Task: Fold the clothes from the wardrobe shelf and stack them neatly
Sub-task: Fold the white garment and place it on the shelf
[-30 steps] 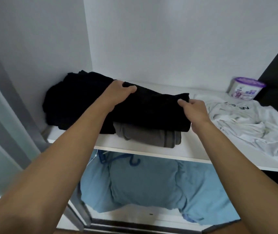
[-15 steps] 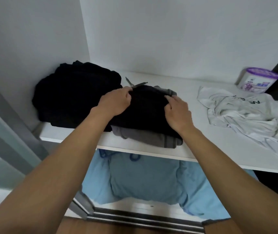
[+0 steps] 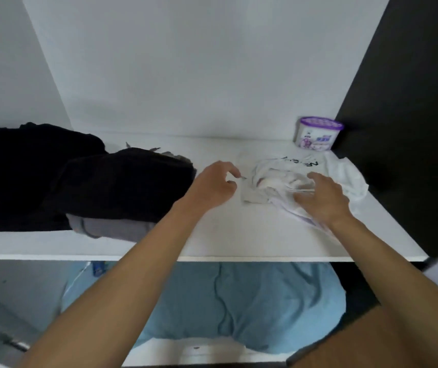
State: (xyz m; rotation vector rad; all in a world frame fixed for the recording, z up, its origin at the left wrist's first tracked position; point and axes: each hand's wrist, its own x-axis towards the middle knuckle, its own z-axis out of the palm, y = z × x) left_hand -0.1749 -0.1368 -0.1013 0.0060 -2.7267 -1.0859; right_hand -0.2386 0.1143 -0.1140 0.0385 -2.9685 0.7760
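A folded black garment (image 3: 122,184) lies on a folded grey garment (image 3: 111,229) at the left of the white wardrobe shelf (image 3: 239,235). Behind them sits a black heap of clothes (image 3: 21,168). A crumpled white T-shirt (image 3: 340,171) with black lettering lies at the right. My right hand (image 3: 321,197) rests on the T-shirt, its fingers gathering bunched cloth. My left hand (image 3: 214,185) hovers with loosely curled fingers just left of the T-shirt's edge, holding nothing that I can make out.
A white tub with a purple lid (image 3: 317,136) stands at the back right corner. A dark side panel (image 3: 412,102) bounds the shelf on the right, white walls at the back and left. Blue fabric (image 3: 239,301) hangs below the shelf.
Both hands left the folded black garment, which now rests on the grey one, and moved right to the white T-shirt. The T-shirt is more bunched than before.
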